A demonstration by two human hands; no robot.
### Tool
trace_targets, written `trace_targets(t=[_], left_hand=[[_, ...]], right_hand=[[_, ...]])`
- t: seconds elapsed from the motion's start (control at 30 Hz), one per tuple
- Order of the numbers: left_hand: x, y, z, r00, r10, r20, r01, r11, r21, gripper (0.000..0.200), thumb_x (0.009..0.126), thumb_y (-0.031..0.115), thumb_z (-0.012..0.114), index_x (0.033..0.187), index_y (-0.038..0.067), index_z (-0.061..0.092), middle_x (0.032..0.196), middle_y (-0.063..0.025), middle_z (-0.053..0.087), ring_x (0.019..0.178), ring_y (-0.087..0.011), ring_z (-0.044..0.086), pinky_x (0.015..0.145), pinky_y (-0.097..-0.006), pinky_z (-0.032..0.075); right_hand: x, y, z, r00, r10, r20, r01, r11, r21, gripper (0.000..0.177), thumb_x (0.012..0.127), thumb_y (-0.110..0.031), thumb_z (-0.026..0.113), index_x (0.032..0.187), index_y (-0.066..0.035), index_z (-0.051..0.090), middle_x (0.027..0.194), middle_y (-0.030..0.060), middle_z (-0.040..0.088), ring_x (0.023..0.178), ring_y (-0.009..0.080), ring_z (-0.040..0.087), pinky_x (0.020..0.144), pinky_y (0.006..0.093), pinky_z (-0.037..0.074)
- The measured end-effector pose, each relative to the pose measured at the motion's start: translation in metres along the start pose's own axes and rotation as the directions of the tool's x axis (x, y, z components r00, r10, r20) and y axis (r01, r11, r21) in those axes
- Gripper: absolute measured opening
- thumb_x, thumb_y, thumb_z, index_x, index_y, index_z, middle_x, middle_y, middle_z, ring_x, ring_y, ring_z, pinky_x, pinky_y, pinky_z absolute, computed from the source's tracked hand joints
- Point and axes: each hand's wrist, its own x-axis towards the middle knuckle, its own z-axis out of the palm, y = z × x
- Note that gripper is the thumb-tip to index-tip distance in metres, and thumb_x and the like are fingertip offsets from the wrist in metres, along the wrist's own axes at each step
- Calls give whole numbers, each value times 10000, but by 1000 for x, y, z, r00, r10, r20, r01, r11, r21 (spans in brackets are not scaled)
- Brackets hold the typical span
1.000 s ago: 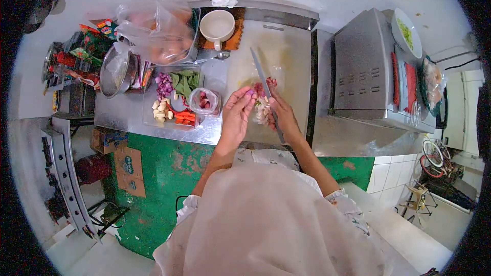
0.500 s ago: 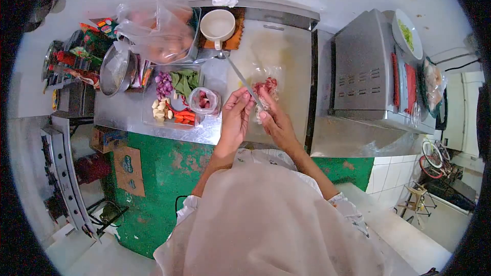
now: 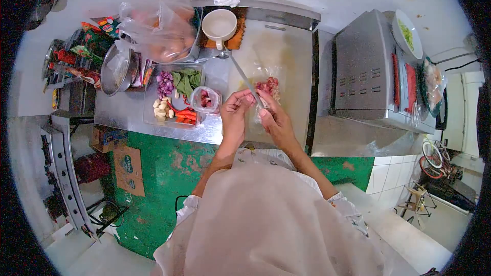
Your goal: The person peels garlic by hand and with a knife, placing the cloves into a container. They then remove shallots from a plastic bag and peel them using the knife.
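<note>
A long knife [image 3: 239, 68] slants up and left over the white cutting board [image 3: 294, 66]. My right hand [image 3: 276, 122] is wrapped round its handle end, thumb pressed along it. Beside the blade, my left hand [image 3: 235, 115] is closed in a pinch, fingertips close to the knife; whatever sits between them is too small to make out. Chopped red meat [image 3: 267, 85] lies on clear plastic on the board, just beyond my hands and partly hidden by my right fingers. A clear tub of reddish pieces [image 3: 205, 100] stands left of my left hand.
At the left, a clear tray [image 3: 174, 123] holds shallots, leaves, garlic and red chillies. Behind it are a bulging plastic bag [image 3: 166, 36] and a metal bowl [image 3: 117, 71]. A white cup [image 3: 219, 24] stands behind the board. A metal oven-like box [image 3: 360, 66] bounds the right.
My left fingertips have shifted slightly beside the blade, and the knife has tilted a little. The meat and the other things stay where they were.
</note>
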Motion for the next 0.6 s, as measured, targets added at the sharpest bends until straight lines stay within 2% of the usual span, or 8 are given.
trace_targets(t=[0.1, 0.17, 0.2, 0.23, 0.27, 0.4, 0.53, 0.6], left_hand=[[1, 2, 1, 1000, 3, 15, -3, 999, 41, 207, 858, 98, 596, 1039, -4, 593, 895, -45, 639, 826, -90, 584, 777, -224, 459], [0, 6, 5, 1000, -24, 15, 23, 999, 45, 205, 860, 95, 591, 1040, -5, 592, 905, -49, 639, 844, -98, 586, 784, -224, 462], [-1, 8, 6, 999, -52, 14, 51, 997, 50, 204, 863, 92, 587, 1042, -5, 591, 914, -53, 639, 861, -106, 589, 790, -225, 465], [0, 7, 5, 999, -52, 13, 51, 997, 50, 204, 863, 92, 587, 1042, -5, 591, 914, -53, 639, 861, -106, 589, 790, -225, 465], [1, 6, 4, 995, -100, 23, 101, 992, -72, 208, 865, 84, 580, 1050, -9, 585, 943, -60, 632, 885, -112, 587, 798, -227, 468], [5, 1, 6, 990, -141, 16, 139, 936, -323, 276, 869, 112, 575, 1119, -2, 546, 989, -48, 610, 920, -112, 580, 811, -210, 477], [5, 4, 7, 985, -170, 41, 173, 925, -340, 282, 866, 80, 568, 1134, -3, 532, 988, -59, 608, 927, -120, 583, 814, -196, 482], [6, 3, 7, 993, -110, 43, 117, 962, -248, 247, 859, 41, 571, 1092, -39, 552, 1021, -85, 605, 930, -129, 578, 836, -231, 464]], right_hand=[[0, 0, 1, 1000, 25, -12, -24, 996, 85, 449, 916, -253, 478, 1327, -102, 377, 577, -41, 393, 457, 43, 345, 418, 197, 284], [-1, -3, 3, 989, 145, -31, -130, 949, 286, 454, 921, -305, 451, 1316, -97, 367, 529, -17, 391, 411, 66, 360, 381, 208, 297], [-1, -8, 4, 989, 145, -31, -130, 949, 287, 454, 921, -305, 451, 1316, -97, 367, 529, -17, 391, 411, 66, 360, 381, 208, 297], [-1, -15, 5, 967, 252, -39, -216, 893, 395, 464, 921, -333, 440, 1312, -94, 365, 519, -8, 398, 398, 76, 367, 367, 214, 307], [-2, -19, 5, 934, 355, -34, -292, 816, 498, 476, 921, -362, 430, 1307, -91, 364, 510, 0, 404, 385, 87, 375, 354, 221, 317], [-3, -22, 5, 938, 343, 39, -306, 774, 555, 497, 917, -388, 435, 1307, -88, 364, 508, -1, 402, 377, 90, 373, 352, 221, 325], [-3, -22, 7, 939, 343, 25, -309, 810, 498, 509, 913, -404, 441, 1304, -87, 366, 501, -3, 398, 376, 90, 379, 348, 222, 320], [-2, -22, 6, 944, 329, 29, -303, 827, 473, 510, 913, -404, 442, 1305, -87, 364, 499, -4, 396, 375, 89, 381, 346, 223, 316]])
